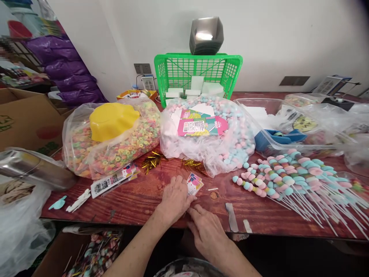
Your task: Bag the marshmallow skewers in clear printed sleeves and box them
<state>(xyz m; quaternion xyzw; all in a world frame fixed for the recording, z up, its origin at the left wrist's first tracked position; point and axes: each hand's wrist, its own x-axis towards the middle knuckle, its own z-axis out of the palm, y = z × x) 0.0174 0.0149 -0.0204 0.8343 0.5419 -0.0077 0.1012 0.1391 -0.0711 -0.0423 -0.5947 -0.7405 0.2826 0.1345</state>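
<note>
My left hand (175, 199) rests on the reddish wooden table, its fingers bent and pressed together. Small printed cards (195, 184) in white, pink and yellow stick out between its index finger and thumb. At the table's front edge is my right hand (208, 226), with the index fingertip close under the left thumb. Its thumb stands apart from the fingers, and nothing shows between them. Behind the hands, gold tinsel twist ties (193, 165) poke out by a clear bag of pink and blue marshmallows (240, 144), which has pink printed header cards (201, 125) on top.
Marshmallow candy skewers (291, 177) are piled at right. At left sit a bag of gummy rings (115, 154) with a yellow bowl (112, 121), packed labels (112, 181) and a steel flask (37, 169). A green basket (198, 63) stands behind; a clear tub (259, 103) is at right.
</note>
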